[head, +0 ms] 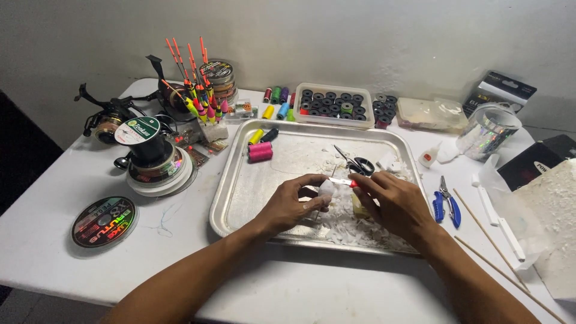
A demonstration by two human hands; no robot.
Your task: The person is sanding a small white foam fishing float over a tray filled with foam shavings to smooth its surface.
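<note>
While both hands work over the metal tray [240, 198], entries run thus: left hand [291, 204], fingers curled shut around a small white foam piece [327, 189], held above the tray's white shavings [348, 225]; right hand [390, 204], closed on a thin red-tipped blade [343, 181] laid against that piece. Scissors [357, 163] and a pink thread spool [260, 151] lie in the tray; blue clippers [446, 203] rest beside it. Risk, as I judge it: the blade sits close to the left fingertips, and a slip could nick them or gouge the foam.
</note>
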